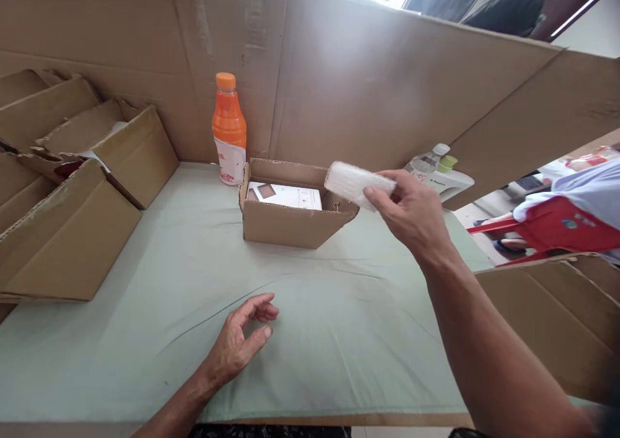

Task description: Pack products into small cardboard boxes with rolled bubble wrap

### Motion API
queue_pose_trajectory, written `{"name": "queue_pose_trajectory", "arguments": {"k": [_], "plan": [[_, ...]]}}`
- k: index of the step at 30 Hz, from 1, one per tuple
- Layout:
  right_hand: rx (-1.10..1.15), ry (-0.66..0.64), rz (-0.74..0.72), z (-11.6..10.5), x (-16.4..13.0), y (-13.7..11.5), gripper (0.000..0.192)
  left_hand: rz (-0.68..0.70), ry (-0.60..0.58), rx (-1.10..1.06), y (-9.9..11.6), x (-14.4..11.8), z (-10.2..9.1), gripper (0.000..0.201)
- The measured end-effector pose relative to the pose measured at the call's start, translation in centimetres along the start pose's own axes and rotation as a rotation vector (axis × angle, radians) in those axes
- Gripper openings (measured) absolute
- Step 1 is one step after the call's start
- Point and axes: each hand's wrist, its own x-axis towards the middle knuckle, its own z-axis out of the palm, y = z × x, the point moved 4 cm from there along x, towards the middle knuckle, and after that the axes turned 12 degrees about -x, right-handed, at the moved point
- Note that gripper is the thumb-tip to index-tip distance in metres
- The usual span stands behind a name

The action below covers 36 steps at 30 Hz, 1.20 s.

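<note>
Fingers [375, 196] of the right hand [411, 215] pinch a white bubble-wrapped packet [356, 183] just above the small open cardboard box [290, 221] – best lowered level beside the white carton inside. Left hand [239, 344] rests loosely curled, holding nothing, on the green-covered bench [339, 322].

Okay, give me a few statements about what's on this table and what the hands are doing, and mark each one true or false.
1. The right hand holds a white wrapped packet over the small open box. True.
2. The left hand grips the orange bottle. False: it rests empty on the green table cover, the bottle standing apart at the cardboard wall.
3. The small open box holds something white. True.
4. The orange bottle lies on its side. False: it stands upright.
</note>
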Motion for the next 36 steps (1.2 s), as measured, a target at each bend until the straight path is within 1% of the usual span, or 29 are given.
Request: {"name": "queue_pose_trajectory", "arguments": {"k": [2,4,5,9,10,11,13,15,16,18,19,20,21,23,25,26,27,28,29,30,32,34,35,36], "plan": [[-0.240,-0.155,-0.049,1.5,2.3,-0.5,0.034,-0.046,0.023,0.033,-0.6,0.0,-0.5,0.047],[-0.431,-0.290,-0.090,2.5,3.5,-1.2,0.032,-0.067,0.041,0.050,-0.8,0.1,-0.8,0.046],[-0.477,-0.356,-0.110,2.8,3.9,-1.7,0.030,-0.072,0.044,0.048,-0.8,0.1,-0.9,0.046],[-0.516,-0.655,-0.146,4.5,5.2,-3.6,0.026,-0.101,0.045,0.032,-0.8,0.6,-0.9,0.044],[-0.541,-0.707,-0.147,5.1,5.5,-3.9,0.026,-0.110,0.050,0.034,-0.9,0.7,-0.9,0.044],[-0.567,-0.727,-0.153,5.7,5.8,-4.1,0.027,-0.118,0.055,0.040,-1.0,0.7,-0.9,0.044],[-0.589,-0.681,-0.172,6.8,6.4,-4.3,0.032,-0.127,0.064,0.052,-1.2,0.8,-0.8,0.044],[-0.548,-0.615,-0.195,7.8,6.8,-4.4,0.037,-0.129,0.072,0.066,-1.2,0.9,-0.7,0.044],[-0.525,-0.604,-0.200,8.2,6.9,-4.3,0.037,-0.129,0.076,0.074,-1.2,0.8,-0.6,0.044],[-0.481,-0.634,-0.202,8.7,6.8,-4.2,0.034,-0.122,0.082,0.098,-1.0,0.8,-0.5,0.043],[-0.455,-0.642,-0.201,8.6,6.5,-4.1,0.032,-0.116,0.083,0.112,-0.8,0.7,-0.4,0.042],[-0.420,-0.620,-0.193,8.1,6.2,-3.9,0.030,-0.104,0.085,0.126,-0.5,0.5,-0.5,0.041],[-0.372,-0.557,-0.184,7.1,5.8,-3.7,0.030,-0.088,0.089,0.141,-0.2,0.4,-0.7,0.040],[-0.245,-0.330,-0.154,4.3,4.2,-2.6,0.031,-0.040,0.119,0.171,0.9,0.1,-1.5,0.037],[-0.117,-0.098,-0.099,1.4,1.5,-0.5,0.032,0.017,0.179,0.210,2.3,0.0,-2.8,0.034],[-0.060,-0.032,-0.056,0.6,0.0,0.8,0.032,0.041,0.220,0.234,3.1,0.2,-3.5,0.034],[-0.009,-0.008,-0.002,0.5,-1.5,2.1,0.033,0.063,0.265,0.255,3.9,0.6,-4.2,0.035],[0.046,-0.023,0.051,1.0,-2.8,3.3,0.035,0.087,0.311,0.271,4.7,1.3,-4.9,0.038],[0.109,-0.065,0.091,2.1,-3.9,4.2,0.037,0.111,0.352,0.282,5.5,2.3,-5.4,0.044],[0.179,-0.122,0.112,3.6,-4.7,4.7,0.041,0.140,0.388,0.288,6.3,3.6,-5.8,0.051],[0.321,-0.241,0.109,7.4,-5.4,4.4,0.048,0.204,0.425,0.288,7.6,6.9,-5.9,0.063],[0.418,-0.322,0.098,10.6,-5.2,3.3,0.046,0.252,0.425,0.263,8.5,10.5,-5.3,0.065],[0.433,-0.338,0.109,11.5,-4.9,2.9,0.042,0.268,0.427,0.231,8.7,12.0,-4.7,0.064],[0.431,-0.342,0.129,12.0,-4.8,2.6,0.036,0.280,0.445,0.201,8.7,13.2,-4.1,0.063]]}}
